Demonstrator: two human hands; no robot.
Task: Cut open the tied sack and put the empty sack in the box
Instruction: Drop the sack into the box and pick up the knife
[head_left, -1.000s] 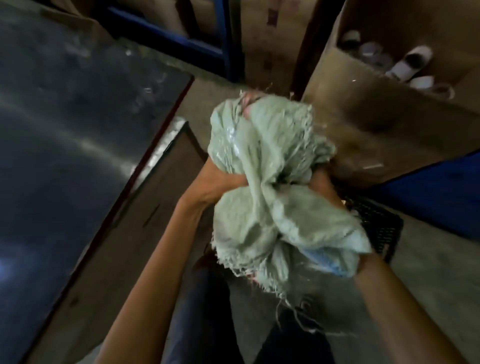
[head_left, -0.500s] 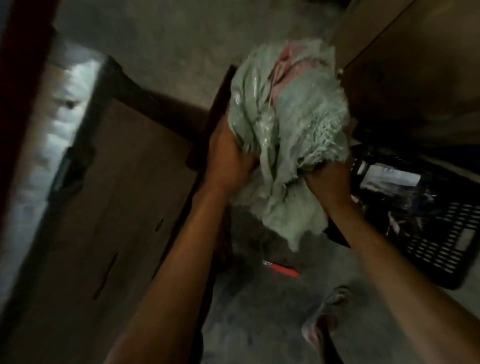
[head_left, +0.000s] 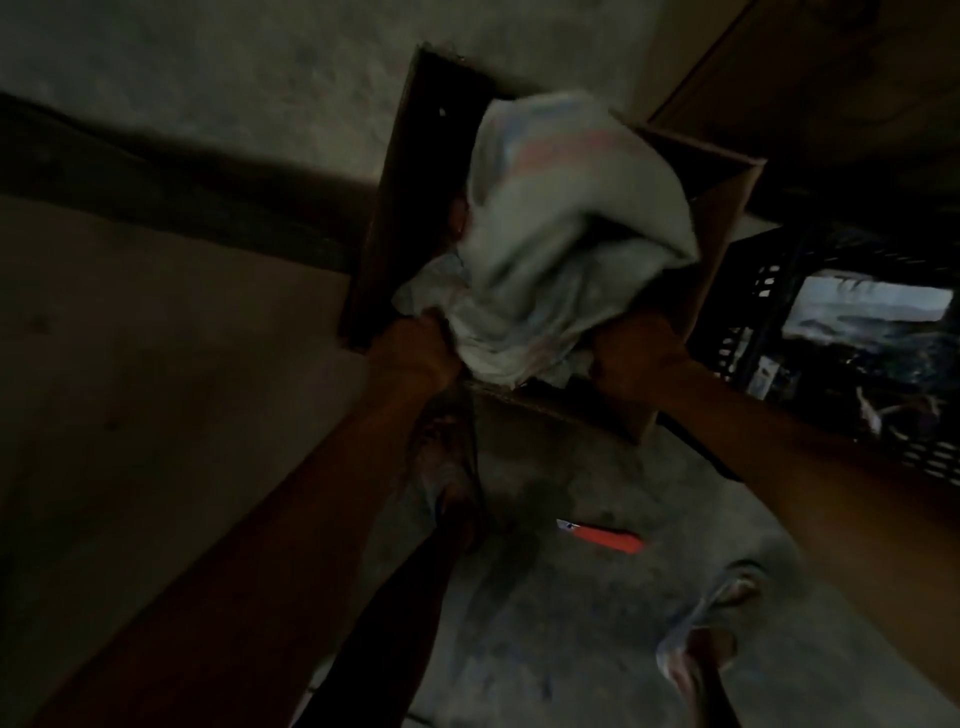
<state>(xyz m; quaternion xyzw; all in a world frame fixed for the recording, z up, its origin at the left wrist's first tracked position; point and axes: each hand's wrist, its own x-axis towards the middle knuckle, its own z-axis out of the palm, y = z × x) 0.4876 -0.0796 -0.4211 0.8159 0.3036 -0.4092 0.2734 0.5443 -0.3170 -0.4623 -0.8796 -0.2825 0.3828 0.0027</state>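
The crumpled pale green sack (head_left: 561, 234) sits bunched in the open top of a brown cardboard box (head_left: 722, 249) on the floor. My left hand (head_left: 415, 348) grips the sack's lower left edge. My right hand (head_left: 634, 353) is closed at the sack's lower right edge, against the box's near rim. The scene is dim and the sack is blurred. An orange utility knife (head_left: 602, 538) lies on the concrete floor below the box, apart from both hands.
A black plastic crate (head_left: 841, 353) with dark contents stands right of the box. A large cardboard carton (head_left: 810, 78) is at the upper right. A wide brown surface (head_left: 156, 364) fills the left. My feet (head_left: 447, 483) stand on the floor near the knife.
The view has tilted further down. Both hands have carried the bunched sack forward and lowered it into the open cardboard box. The knife on the floor is now in fuller view.
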